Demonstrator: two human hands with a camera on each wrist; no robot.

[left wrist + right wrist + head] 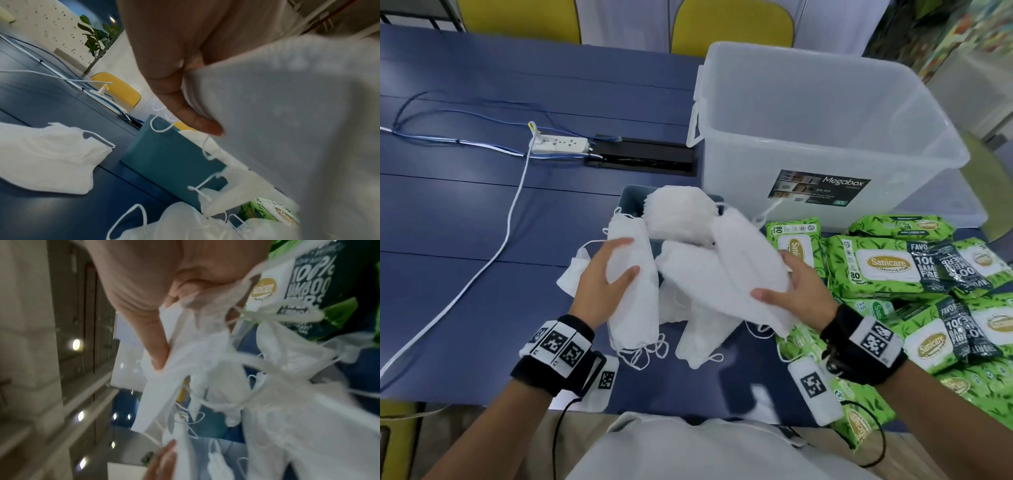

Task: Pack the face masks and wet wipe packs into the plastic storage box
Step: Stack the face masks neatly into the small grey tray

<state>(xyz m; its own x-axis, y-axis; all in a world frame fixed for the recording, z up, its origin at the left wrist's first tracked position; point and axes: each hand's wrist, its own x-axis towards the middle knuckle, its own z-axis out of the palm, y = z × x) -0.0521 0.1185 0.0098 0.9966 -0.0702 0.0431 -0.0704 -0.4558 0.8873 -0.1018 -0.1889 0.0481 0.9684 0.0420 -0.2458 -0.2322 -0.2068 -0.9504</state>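
Observation:
My left hand [606,274] grips a stack of white face masks [633,301], thumb on top and fingers round its far side; the wrist view shows the thumb [197,120] pressed on that stack [287,129]. My right hand [787,284] holds a second mask stack [750,263], seen close in the right wrist view [185,369]. More masks [678,212] fill a small teal box [630,202] and lie loose between my hands [698,346]. Green wet wipe packs [876,263] are piled at the right. The clear plastic storage box [825,113] stands open behind them, nothing visible inside.
On the blue table [465,212] a white power strip [560,144] with white and blue cables lies at the left beside a black cable hatch [643,154]. A single mask [571,274] lies left of my left hand. Yellow chairs [732,27] stand beyond the table.

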